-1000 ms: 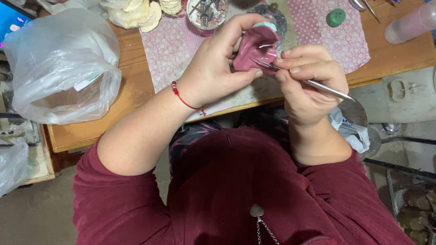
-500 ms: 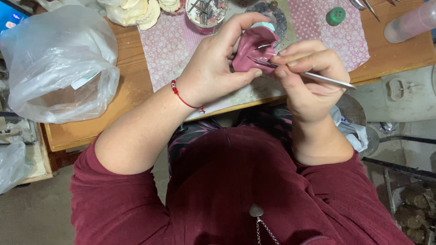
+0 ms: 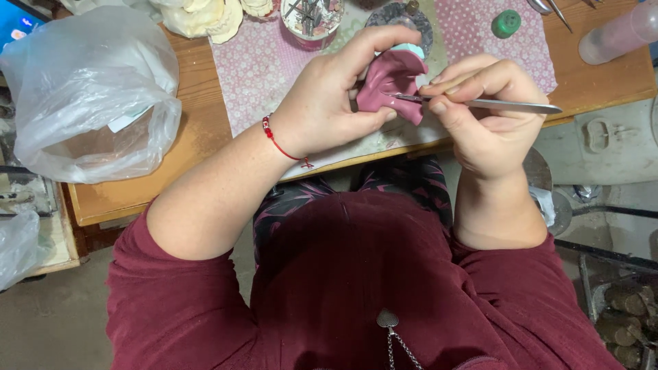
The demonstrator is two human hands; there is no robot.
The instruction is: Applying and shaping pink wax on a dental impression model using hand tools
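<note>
Head view, looking down over a maroon top (image 3: pixel 356 288) toward a wooden worktop (image 3: pixel 199 137). Far left on it, a crumpled clear plastic bag (image 3: pixel 89 96), bulging and half open. Next along, a pale pink patterned cloth (image 3: pixel 257 75) spread over the wood, with cream-coloured moulded pieces (image 3: pixel 199 15) at its top edge and a round tin of small metal tools (image 3: pixel 312 17) just beside them.

Above the cloth's near edge, left hand (image 3: pixel 329 103), a red cord bracelet (image 3: pixel 277 144) at the wrist, closed around a mauve clay piece (image 3: pixel 391 85): thumb pressed under its lower edge, forefinger arched over its top. Piece lifted clear of the cloth, between the two hands; curled and folded like an ear or petal, smooth and matte, with a pale turquoise bit showing at its upper rim.

Right hand (image 3: pixel 490 113) pinched tight on a thin metal modelling tool (image 3: pixel 480 104), fingertips bunched near the front, point touching the clay's inner fold, handle running out level to the right.

Further right, a small green cap (image 3: pixel 506 24) on the cloth, then a pinkish plastic bottle (image 3: pixel 617 34) lying near the worktop's corner.
</note>
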